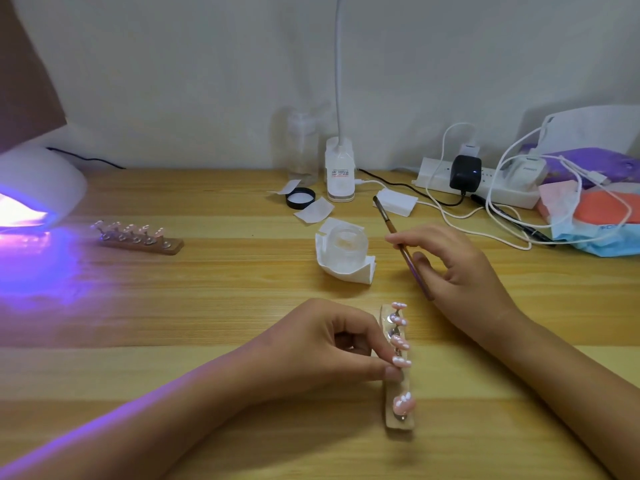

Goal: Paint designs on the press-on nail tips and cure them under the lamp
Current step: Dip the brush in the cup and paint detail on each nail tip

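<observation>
1. Left hand (332,344) pinches the wooden holder (398,424) at mid-length, thumb and fingertips clamped on its edge, likely to steady it for painting.
2. Pink nail tips (403,405) with white dots stand in a row on that holder, at 6 o'clock on the desk (207,306). The row runs 12 to 6.
3. Right hand (464,268) grips the brush (389,226) pencil-style at 1 o'clock from the holder. The brush's lower end is near the far tip, not touching.
4. Jar (348,242) sits on folded tissue (349,271) at 12 o'clock from the holder, within brush reach. The tissue probably catches drips.
5. Curing lamp (45,178) at 9 o'clock glows violet. A second holder (145,242) of tips sits near its mouth, at 3 o'clock from it; cured or waiting, cannot tell.
</observation>
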`<state>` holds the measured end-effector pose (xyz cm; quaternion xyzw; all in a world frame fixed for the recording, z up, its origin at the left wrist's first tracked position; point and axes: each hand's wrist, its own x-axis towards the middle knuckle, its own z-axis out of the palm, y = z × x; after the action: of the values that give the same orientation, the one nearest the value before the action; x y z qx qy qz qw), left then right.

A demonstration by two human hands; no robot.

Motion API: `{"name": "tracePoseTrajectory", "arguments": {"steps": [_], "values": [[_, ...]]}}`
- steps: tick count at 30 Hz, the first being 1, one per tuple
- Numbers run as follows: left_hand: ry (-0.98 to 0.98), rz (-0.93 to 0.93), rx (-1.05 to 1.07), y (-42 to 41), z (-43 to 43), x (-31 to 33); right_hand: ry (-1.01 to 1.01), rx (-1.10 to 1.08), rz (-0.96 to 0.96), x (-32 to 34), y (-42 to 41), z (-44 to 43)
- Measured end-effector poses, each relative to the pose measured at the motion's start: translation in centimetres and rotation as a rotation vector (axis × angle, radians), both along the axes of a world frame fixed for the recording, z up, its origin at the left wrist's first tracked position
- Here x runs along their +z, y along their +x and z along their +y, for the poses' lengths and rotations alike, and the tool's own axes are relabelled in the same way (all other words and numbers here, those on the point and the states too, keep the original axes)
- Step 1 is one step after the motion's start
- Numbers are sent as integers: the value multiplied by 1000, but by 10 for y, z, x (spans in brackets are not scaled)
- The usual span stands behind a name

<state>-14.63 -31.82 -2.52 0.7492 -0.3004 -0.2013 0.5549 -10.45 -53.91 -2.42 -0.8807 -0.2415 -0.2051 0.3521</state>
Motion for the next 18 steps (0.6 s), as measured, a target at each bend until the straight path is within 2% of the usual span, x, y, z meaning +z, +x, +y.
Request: {"name": "tracePoseTrajectory", "arguments": {"steps": [8, 15, 18], "values": [[99, -301, 16, 2, 1, -6, -108, -58, 78, -2, 4, -3], [-135, -24, 207, 10, 5, -3, -238, -106, 155, -11, 8, -4], [-368, 115, 463, 15, 6, -4, -254, -104, 153, -10, 8, -4]]}}
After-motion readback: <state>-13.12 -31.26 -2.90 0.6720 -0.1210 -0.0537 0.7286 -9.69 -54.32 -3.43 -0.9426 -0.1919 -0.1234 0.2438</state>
